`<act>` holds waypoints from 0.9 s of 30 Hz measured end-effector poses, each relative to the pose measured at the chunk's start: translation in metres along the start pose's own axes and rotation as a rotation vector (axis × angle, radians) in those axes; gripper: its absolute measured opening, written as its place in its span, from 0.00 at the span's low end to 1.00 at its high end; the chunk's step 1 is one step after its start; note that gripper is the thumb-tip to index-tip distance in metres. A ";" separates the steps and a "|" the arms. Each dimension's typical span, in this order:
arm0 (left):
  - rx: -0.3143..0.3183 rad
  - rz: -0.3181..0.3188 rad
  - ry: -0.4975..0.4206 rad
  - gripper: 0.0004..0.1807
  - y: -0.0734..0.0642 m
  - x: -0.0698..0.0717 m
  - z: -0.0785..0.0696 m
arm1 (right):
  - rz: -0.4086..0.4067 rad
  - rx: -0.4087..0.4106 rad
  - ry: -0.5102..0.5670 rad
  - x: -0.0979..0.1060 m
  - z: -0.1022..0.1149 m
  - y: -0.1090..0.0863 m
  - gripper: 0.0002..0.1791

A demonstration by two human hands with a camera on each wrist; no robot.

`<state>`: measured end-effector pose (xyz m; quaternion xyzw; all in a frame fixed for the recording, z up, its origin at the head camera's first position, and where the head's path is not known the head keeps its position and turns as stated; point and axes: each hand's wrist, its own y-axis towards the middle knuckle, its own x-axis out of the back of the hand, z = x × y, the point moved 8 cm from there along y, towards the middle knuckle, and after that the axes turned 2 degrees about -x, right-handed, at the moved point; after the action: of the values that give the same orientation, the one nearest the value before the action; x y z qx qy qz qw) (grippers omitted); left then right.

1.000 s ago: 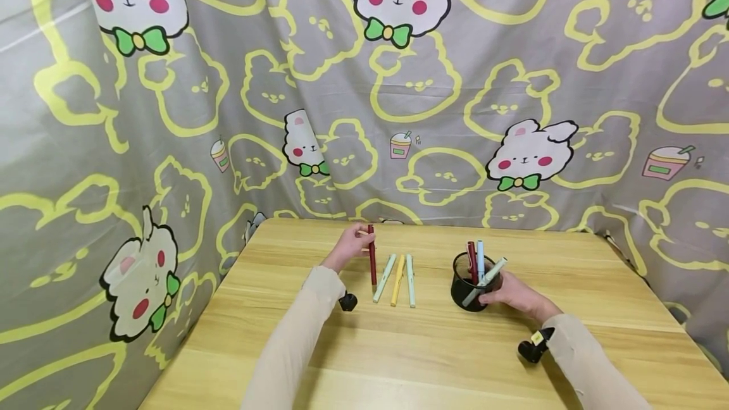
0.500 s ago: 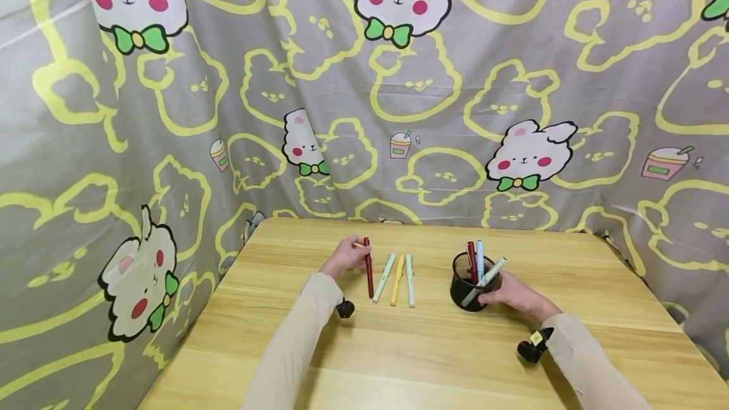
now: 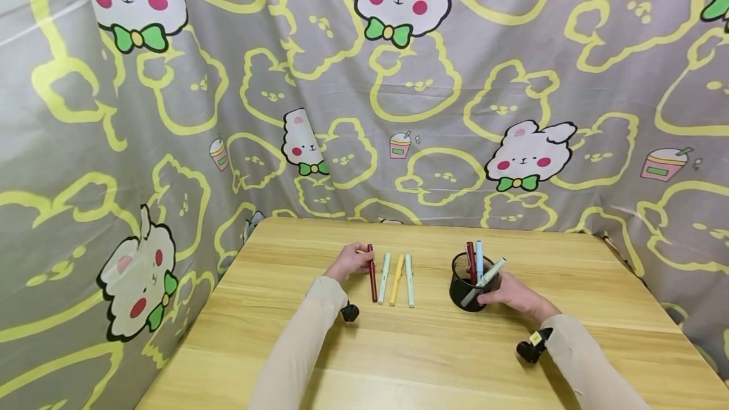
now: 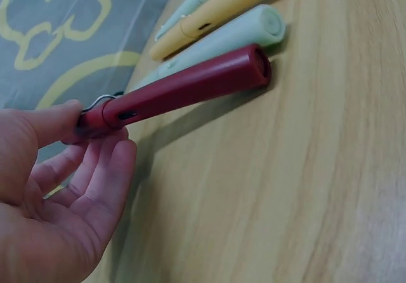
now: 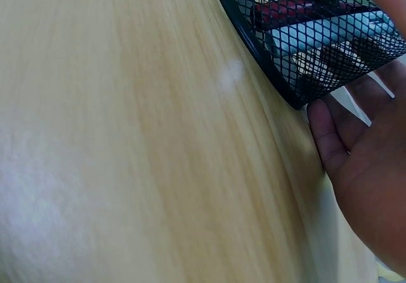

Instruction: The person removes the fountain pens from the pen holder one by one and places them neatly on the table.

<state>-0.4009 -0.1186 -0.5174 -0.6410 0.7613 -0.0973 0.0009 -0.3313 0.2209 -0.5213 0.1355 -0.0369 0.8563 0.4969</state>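
Observation:
My left hand [image 3: 348, 262] pinches a dark red pen [image 3: 373, 278] near its clip, between thumb and fingers. In the left wrist view the pen's free end [image 4: 250, 67] points away from the hand, close over the table. Just right of it lie a mint pen [image 3: 384, 278], a yellow pen [image 3: 396, 283] and a second mint pen [image 3: 410, 283], side by side. On the right, my right hand [image 3: 519, 297] holds a black mesh pen holder [image 3: 457, 290] around its side. Inside stand a dark red pen [image 3: 471, 263], a light blue pen [image 3: 479, 257] and a leaning pale green pen [image 3: 497, 267].
The wooden table [image 3: 398, 359] ends at the back against a grey patterned curtain [image 3: 433, 100], which also runs along the left side. Black wrist cameras sit under both sleeves, the left camera [image 3: 350, 312] low over the tabletop.
My left hand has lowered the red pen beside the row, going left and then back right. The nearest mint pen has turned straighter. My right hand and the holder stay almost still.

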 end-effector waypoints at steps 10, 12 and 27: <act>0.030 0.001 0.049 0.10 0.002 0.003 0.009 | -0.002 -0.024 -0.007 0.001 -0.001 0.001 0.51; 0.031 -0.003 0.064 0.11 0.002 0.004 0.010 | -0.006 -0.026 -0.007 0.001 -0.001 0.000 0.51; 0.043 -0.044 0.165 0.10 -0.001 0.005 0.006 | -0.018 -0.021 -0.029 0.002 -0.001 0.000 0.50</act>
<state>-0.3997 -0.1242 -0.5222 -0.6473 0.7423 -0.1658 -0.0502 -0.3326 0.2225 -0.5217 0.1431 -0.0519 0.8494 0.5054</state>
